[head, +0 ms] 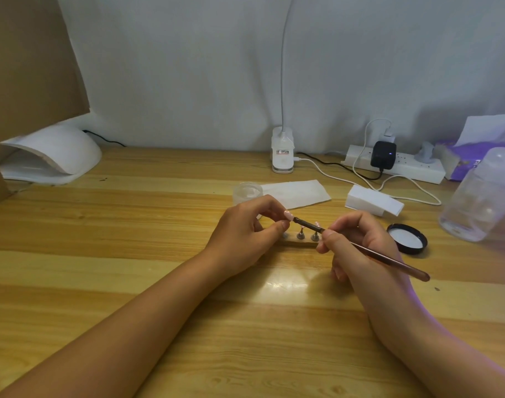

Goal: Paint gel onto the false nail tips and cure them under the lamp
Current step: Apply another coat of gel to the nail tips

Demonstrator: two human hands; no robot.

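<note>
Far left of desk: cure lamp (53, 153) waiting, unused. Small jar (247, 193) open behind left hand (245, 234), can't tell contents from my feed. Left hand pinches nail tip (288, 216) above holder (300, 240), I guess for steadier strokes; right hand (357, 251) pinches brush (389, 260), bristles touching tip. Black lid (407, 239) off, just right of that

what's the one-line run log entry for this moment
step: painting gel | left hand: pinches nail tip | right hand: holds brush, bristles at tip | cure lamp: far left, apart
</note>
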